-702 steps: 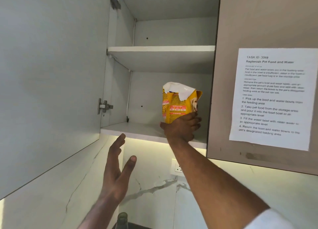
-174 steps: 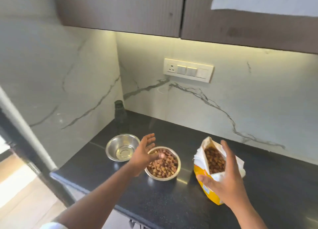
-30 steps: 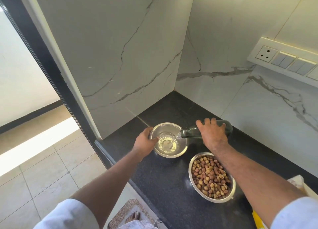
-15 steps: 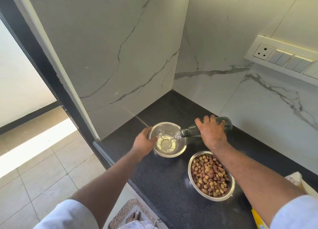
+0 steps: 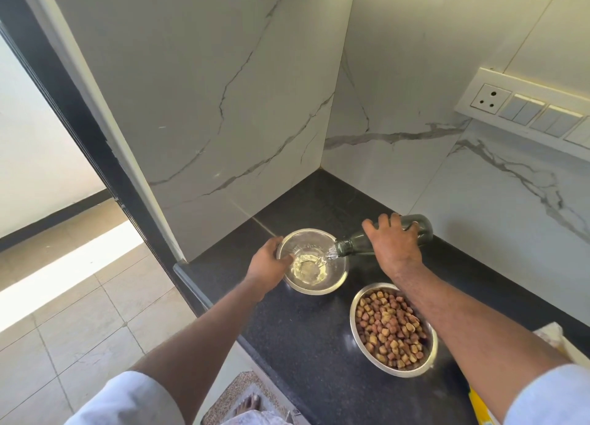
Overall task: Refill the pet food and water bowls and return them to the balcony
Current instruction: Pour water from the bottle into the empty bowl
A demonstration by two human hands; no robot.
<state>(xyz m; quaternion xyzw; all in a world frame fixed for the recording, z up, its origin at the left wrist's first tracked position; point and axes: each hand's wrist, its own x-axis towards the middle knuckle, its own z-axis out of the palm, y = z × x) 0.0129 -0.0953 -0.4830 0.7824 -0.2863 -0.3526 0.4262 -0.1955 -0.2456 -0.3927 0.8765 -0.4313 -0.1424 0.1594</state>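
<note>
Water keeps rising in the steel bowl (image 5: 332, 284) as my left hand (image 5: 267, 262) grips its near-left rim and my right hand (image 5: 393, 245), fingers wrapped round the tilted bottle (image 5: 357, 245), should level it before the bowl brims.

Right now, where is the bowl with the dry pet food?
The food bowl sits on the black counter, lower right, just right of the water bowl, under the right forearm.

Black countertop (image 5: 306, 338): two steel bowls (image 5: 393, 368).
</note>
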